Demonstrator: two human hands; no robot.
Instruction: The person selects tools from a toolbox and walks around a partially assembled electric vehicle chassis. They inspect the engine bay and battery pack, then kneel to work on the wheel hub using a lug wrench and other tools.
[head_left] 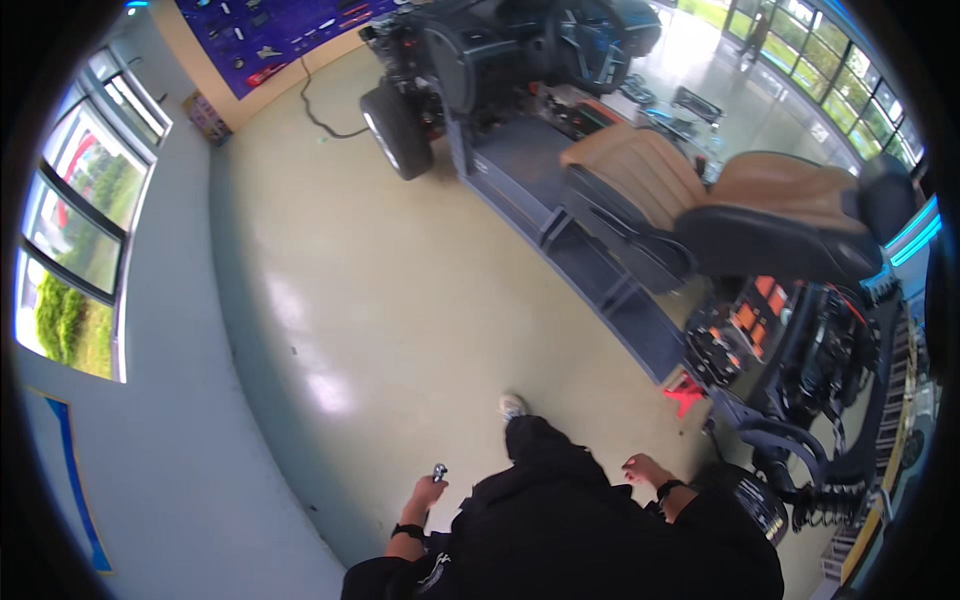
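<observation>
My left hand (428, 493) is closed around the handle of a ratchet wrench (440, 470), whose shiny metal head sticks up above the fingers. At my right side, my right hand (646, 469) hangs with its fingers curled in, and I see nothing held in it. Nearest to that hand is the wheel (755, 500) at the rear of a stripped car chassis (610, 285). Both arms are in black sleeves, with a dark band on each wrist. One light-coloured shoe (512, 405) shows ahead on the pale floor.
Brown seats (640, 165) and a steering wheel (595, 50) sit on the chassis. Under its rear frame is a red stand (684, 395). A front wheel (397, 130) stands farther off, a dark hose (325, 125) beside it. The wall with windows (85, 220) runs along my left.
</observation>
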